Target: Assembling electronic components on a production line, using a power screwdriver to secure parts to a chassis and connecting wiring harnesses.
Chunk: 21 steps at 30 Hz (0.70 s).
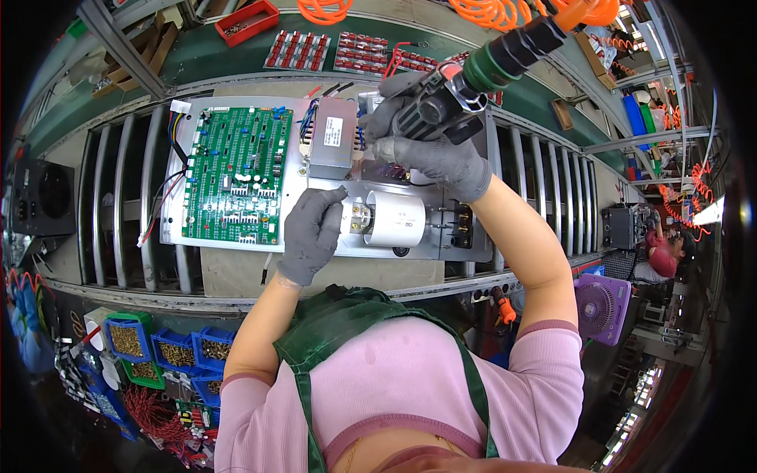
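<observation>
My left hand [312,235], in a grey glove, is closed beside the left end of a white cylinder [397,220] with brass screw terminals. Whatever its fingers hold is hidden. My right hand [441,164], also gloved, has its fingers drawn together near the right side of a grey metal box [331,138] with a white label; what they pinch cannot be made out. Just above it hangs a black power tool [438,110] with a green band. Another grey-gloved hand shape [386,114] shows behind the tool, its owner unclear. A green circuit board [236,177] lies on the metal plate [303,229].
The plate rests across a roller conveyor [118,205]. Beyond stand a red bin [247,22] and trays of red parts [298,50]. Blue bins of brass screws [175,351] are at lower left, a purple fan [601,309] at right. Another person [662,252] is far right.
</observation>
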Motion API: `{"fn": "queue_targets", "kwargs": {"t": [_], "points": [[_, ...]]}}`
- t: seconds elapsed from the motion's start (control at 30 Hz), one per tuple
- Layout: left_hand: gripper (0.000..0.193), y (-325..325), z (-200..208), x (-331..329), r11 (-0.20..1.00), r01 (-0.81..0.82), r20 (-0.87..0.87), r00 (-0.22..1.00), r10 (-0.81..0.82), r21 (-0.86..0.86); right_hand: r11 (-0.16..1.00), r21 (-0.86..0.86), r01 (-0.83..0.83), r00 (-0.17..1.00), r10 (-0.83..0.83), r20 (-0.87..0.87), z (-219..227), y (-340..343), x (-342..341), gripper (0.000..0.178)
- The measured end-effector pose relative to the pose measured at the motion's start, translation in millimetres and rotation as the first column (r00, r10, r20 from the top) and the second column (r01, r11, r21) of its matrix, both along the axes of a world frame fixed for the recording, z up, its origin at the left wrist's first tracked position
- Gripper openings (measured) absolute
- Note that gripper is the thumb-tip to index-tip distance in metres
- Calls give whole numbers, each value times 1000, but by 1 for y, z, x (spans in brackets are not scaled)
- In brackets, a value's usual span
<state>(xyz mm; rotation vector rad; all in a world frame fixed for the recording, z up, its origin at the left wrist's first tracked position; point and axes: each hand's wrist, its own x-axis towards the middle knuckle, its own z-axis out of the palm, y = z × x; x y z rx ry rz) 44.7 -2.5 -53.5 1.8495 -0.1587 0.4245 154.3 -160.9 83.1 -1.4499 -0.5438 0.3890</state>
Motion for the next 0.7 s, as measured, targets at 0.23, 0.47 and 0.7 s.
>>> {"fn": "queue_targets", "kwargs": {"t": [0.23,0.47,0.7], "points": [[18,0,1,0,998,9,-6,1000,-9,58,994,-105,-3,999,8,42,1,-3,0,31],[18,0,1,0,998,23,-2,1000,-22,60,999,-27,26,1000,-26,4,0,-2,-3,32],[21,-1,-1,0,997,31,-10,999,-30,64,980,32,196,976,-198,88,32,-8,-15,23]]}}
